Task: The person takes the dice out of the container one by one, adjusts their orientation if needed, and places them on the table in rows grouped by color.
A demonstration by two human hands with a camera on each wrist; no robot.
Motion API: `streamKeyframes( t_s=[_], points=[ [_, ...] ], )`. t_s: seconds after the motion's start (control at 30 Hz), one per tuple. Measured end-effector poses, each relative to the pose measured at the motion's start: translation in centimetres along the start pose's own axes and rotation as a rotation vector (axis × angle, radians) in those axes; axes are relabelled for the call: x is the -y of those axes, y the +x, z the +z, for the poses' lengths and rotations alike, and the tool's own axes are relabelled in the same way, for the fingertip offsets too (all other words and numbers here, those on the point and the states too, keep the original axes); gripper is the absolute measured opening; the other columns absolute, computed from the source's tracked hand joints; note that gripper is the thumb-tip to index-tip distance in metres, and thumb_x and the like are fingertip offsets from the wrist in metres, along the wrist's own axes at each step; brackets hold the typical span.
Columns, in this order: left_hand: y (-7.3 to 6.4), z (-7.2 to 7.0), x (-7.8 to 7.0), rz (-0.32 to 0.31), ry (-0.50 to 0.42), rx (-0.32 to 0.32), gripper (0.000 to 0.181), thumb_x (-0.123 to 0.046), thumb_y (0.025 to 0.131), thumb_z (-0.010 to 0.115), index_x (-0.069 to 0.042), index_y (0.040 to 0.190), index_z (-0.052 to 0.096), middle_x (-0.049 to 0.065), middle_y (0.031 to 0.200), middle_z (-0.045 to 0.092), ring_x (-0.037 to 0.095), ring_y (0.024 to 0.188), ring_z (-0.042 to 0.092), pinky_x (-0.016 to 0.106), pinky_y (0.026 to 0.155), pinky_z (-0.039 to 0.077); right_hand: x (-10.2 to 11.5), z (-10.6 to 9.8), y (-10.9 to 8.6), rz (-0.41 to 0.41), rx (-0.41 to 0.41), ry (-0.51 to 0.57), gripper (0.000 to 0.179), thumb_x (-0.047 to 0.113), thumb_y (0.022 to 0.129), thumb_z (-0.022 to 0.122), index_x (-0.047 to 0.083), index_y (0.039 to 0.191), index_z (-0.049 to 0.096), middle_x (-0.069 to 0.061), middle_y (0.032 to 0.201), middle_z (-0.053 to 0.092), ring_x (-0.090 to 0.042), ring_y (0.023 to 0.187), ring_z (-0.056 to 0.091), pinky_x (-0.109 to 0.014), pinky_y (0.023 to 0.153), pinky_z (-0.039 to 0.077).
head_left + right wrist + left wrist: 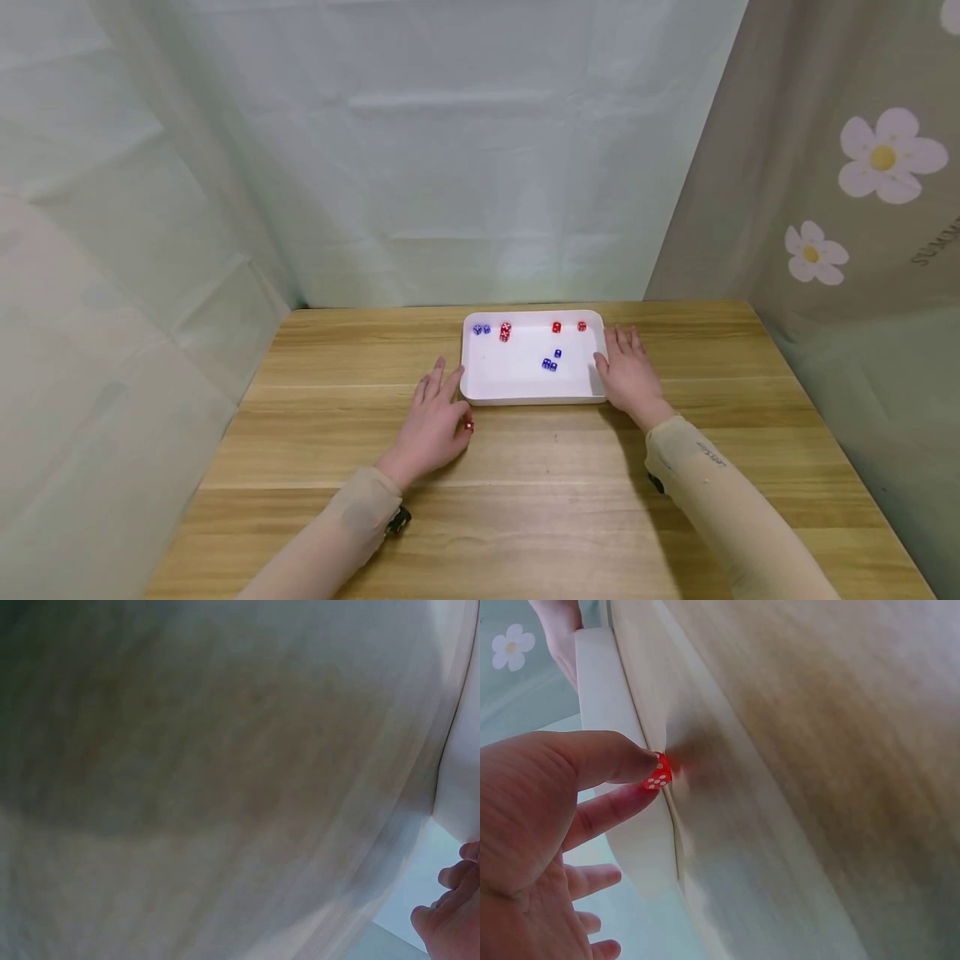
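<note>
Between thumb and index finger my left hand (431,429) pinches a red die (658,772) with white dots, just in front of the tray's near left corner. Its other fingers spread out beside the tray. A shallow white tray (510,383) lies on the table. My right hand (632,375) rests at the tray's right edge, fingers extended and thumb at the rim. Inside the tray, two blue dice (482,330) sit at the back left, with red dice (506,332) beside them. Two more red dice (569,327) lie at the back right, and three blue dice (552,363) right of centre.
The wooden table (555,500) extends around the tray on all sides. Behind it hangs a pale curtain (480,167), and a grey-brown cloth with white flowers (885,158) hangs on the right.
</note>
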State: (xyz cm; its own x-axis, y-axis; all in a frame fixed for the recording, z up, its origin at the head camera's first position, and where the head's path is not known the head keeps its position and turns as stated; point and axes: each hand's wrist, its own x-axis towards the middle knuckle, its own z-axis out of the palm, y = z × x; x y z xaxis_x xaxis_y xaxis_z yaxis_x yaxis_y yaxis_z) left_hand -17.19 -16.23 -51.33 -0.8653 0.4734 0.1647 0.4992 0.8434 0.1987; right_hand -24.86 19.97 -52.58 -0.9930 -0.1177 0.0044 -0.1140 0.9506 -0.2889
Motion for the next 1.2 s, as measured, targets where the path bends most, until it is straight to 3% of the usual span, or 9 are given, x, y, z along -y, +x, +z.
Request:
streamKeyframes(
  t_s=[1.2],
  points=[
    [-0.09,-0.33,-0.45,-0.027,-0.039,-0.011,0.013,-0.025,0.087,0.088,-0.022,0.089,0.075,0.022,0.166,0.041,0.047,0.162,0.01,0.068,0.125,0.021,-0.37,-0.37,-0.27,-0.015,-0.013,0.015,0.066,0.031,0.116,0.035,-0.011,0.164,0.019,-0.036,0.171,0.015,-0.056,0.159,0.005,-0.06,0.13,0.008]
  ],
)
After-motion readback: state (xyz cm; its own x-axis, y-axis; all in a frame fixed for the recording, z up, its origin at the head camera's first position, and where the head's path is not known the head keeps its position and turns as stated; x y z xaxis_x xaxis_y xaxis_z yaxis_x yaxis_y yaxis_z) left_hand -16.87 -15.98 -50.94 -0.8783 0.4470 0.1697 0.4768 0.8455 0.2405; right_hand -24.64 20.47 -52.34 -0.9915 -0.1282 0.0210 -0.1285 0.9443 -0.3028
